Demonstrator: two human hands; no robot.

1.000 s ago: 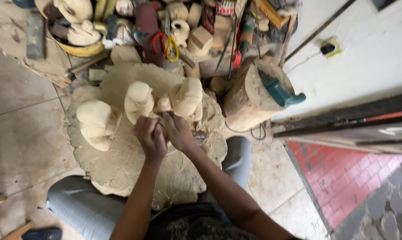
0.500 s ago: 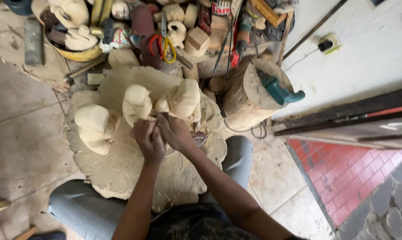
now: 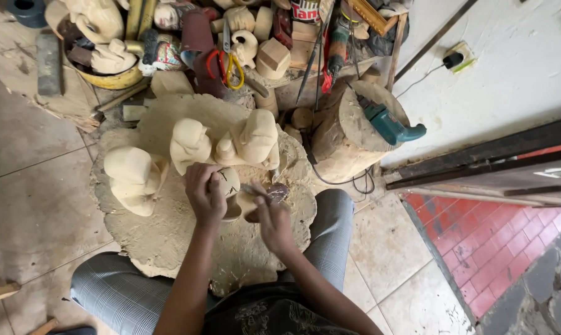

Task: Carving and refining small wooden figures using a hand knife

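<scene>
My left hand (image 3: 204, 193) is closed around a small pale wooden carving (image 3: 230, 183) with lines cut into its face, holding it over a round sawdust-covered slab (image 3: 168, 242). My right hand (image 3: 273, 221) sits just right of it, gripping a thin carving tool (image 3: 255, 190) whose tip points at the carving; something dark (image 3: 279, 192) shows above the fingers. Just beyond my hands, three larger rough-cut pale figures stand on the slab: one at the left (image 3: 133, 177) and two in the middle (image 3: 190, 144) (image 3: 257, 138).
A tree-stump block (image 3: 345, 139) with a teal power tool (image 3: 389, 124) stands to the right. Behind lies a pile of carvings, a yellow bowl (image 3: 109, 79), scissors (image 3: 227, 62) and tools. My legs in checked trousers (image 3: 116, 291) flank the slab. White wall right.
My right hand has drawn back from the carving, down and to the right, so the two hands are now slightly apart. The left hand stays on the small carving.
</scene>
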